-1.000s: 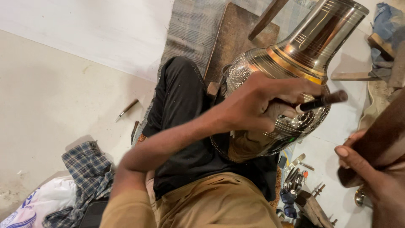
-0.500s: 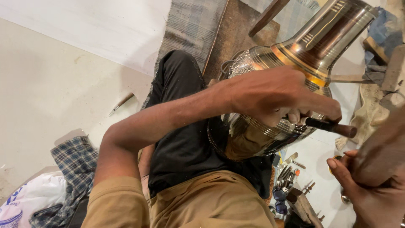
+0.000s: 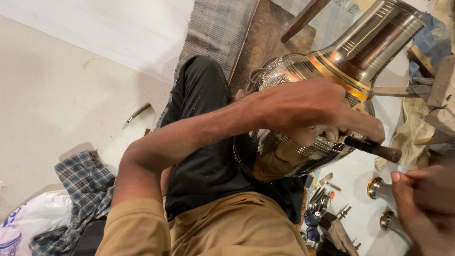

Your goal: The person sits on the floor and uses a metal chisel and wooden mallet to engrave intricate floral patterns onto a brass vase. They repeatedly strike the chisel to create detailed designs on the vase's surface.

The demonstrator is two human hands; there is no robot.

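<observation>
Left hand (image 3: pixel 308 106) has a closed grip on a dark-handled tool (image 3: pixel 372 148) — tip against the engraved metal vase (image 3: pixel 332 71).

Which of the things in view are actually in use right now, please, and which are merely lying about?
In use:
- large engraved metal vase
- dark rod-shaped punch tool, held in the left hand
- right hand, close by

Lying about:
- small wooden-handled tool on the floor
- blue checked cloth
- two small shiny metal cups
- cluster of small hand tools
</observation>
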